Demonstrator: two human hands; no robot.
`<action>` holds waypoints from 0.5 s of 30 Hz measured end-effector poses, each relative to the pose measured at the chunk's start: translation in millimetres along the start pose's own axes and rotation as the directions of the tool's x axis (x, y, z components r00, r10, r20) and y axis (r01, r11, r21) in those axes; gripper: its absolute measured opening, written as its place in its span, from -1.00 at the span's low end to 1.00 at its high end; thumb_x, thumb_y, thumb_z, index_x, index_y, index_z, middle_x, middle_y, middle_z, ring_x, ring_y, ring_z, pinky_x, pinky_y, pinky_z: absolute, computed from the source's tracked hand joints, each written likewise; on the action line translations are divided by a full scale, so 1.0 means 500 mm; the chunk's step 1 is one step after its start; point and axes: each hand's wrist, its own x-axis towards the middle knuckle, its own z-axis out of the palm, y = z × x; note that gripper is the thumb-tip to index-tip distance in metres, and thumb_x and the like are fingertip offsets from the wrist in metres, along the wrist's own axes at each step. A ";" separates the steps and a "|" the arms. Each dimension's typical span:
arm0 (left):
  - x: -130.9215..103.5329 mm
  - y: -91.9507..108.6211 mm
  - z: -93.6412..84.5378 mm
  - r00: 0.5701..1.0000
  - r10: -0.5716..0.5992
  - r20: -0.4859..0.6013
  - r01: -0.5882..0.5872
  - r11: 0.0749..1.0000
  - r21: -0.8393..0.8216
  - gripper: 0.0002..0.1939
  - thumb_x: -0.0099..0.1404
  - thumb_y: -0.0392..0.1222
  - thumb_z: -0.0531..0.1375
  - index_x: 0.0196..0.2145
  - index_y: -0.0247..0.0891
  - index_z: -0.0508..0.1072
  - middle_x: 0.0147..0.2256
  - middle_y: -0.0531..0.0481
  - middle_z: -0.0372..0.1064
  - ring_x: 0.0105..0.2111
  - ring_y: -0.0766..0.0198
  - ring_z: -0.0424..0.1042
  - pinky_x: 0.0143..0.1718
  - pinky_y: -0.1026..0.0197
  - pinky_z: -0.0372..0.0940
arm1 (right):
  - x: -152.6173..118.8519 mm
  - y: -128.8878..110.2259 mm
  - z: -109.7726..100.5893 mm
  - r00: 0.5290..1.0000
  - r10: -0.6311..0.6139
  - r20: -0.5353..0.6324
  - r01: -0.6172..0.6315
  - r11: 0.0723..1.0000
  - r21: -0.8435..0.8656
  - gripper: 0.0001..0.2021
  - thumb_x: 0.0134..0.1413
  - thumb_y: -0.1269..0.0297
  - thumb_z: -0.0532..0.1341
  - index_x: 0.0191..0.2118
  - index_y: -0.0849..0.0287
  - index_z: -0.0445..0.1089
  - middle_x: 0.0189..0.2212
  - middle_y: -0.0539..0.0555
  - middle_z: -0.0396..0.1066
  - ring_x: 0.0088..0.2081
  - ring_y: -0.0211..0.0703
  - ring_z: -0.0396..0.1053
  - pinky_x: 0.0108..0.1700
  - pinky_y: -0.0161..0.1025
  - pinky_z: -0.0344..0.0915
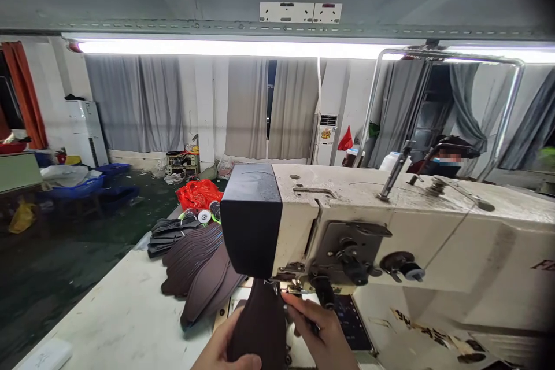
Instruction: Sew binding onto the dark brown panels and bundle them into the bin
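A dark brown, curved fabric piece (260, 324) lies beneath the head of a white sewing machine (433, 248), its far end at the needle area. My left hand (228, 341) grips the near part of this piece, thumb on top. Close to the needle, my right hand (323, 329) has its index fingertip at the piece's right edge, the other fingers curled. Something dark shows between those fingers, too hidden to name. The machine's black end cover (251, 225) hangs above the left hand. Left of it, a fanned stack of similar brown pieces (195, 266) rests on the table.
Black folded pieces (167, 236), thread spools (204, 217) and a red plastic bag (199, 193) sit behind the stack. A white box-shaped item (47, 355) is on the white table (117, 306) at front left. Another person (451, 159) is partly visible behind the machine.
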 end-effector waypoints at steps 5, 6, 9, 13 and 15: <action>0.020 0.022 0.013 1.000 0.013 -0.028 -0.013 1.000 0.006 -0.33 -0.21 -0.10 0.47 -0.09 -0.17 0.43 -0.16 -0.04 0.49 -0.20 0.11 0.45 -0.12 0.13 0.33 | 0.000 0.002 0.000 1.000 -0.009 -0.013 0.009 1.000 0.007 -0.68 0.16 0.09 0.14 -0.09 0.09 0.53 -0.61 0.02 0.44 -0.62 -0.26 0.33 -0.54 -0.37 0.38; 0.023 0.027 0.017 1.000 0.021 -0.021 -0.022 1.000 -0.005 -0.32 -0.20 -0.12 0.47 -0.08 -0.17 0.42 -0.17 -0.05 0.49 -0.20 0.10 0.45 -0.13 0.13 0.34 | 0.000 0.002 0.001 1.000 -0.007 -0.008 0.007 1.000 0.010 -0.68 0.16 0.10 0.14 -0.09 0.10 0.52 -0.61 0.02 0.44 -0.61 -0.26 0.33 -0.53 -0.36 0.38; 0.034 0.041 0.027 0.999 0.041 0.015 -0.041 0.999 -0.006 -0.33 -0.17 -0.14 0.45 -0.05 -0.20 0.40 -0.15 -0.07 0.49 -0.17 0.07 0.46 -0.09 0.10 0.34 | -0.002 0.005 0.000 1.000 -0.004 0.015 0.004 1.000 0.028 -0.67 0.18 0.10 0.12 -0.06 0.10 0.51 -0.58 0.05 0.46 -0.59 -0.24 0.34 -0.51 -0.34 0.38; 0.046 0.050 0.034 0.999 0.045 -0.020 -0.043 0.996 0.074 -0.40 -0.13 -0.11 0.43 -0.10 -0.21 0.41 -0.14 -0.08 0.48 -0.11 0.05 0.43 -0.08 0.13 0.34 | -0.005 0.008 -0.001 0.997 0.037 0.073 -0.042 0.997 0.061 -0.65 0.21 0.10 0.08 0.00 0.07 0.46 -0.56 0.06 0.47 -0.58 -0.23 0.34 -0.52 -0.36 0.36; 0.052 0.048 0.039 0.996 0.070 -0.048 -0.065 0.993 0.096 -0.41 -0.10 -0.08 0.42 -0.09 -0.21 0.39 -0.14 -0.09 0.48 -0.13 0.07 0.43 -0.10 0.13 0.35 | -0.007 0.010 0.000 0.994 0.056 0.093 -0.062 0.996 0.060 -0.65 0.22 0.12 0.07 0.02 0.07 0.45 -0.55 0.07 0.47 -0.57 -0.23 0.36 -0.52 -0.37 0.35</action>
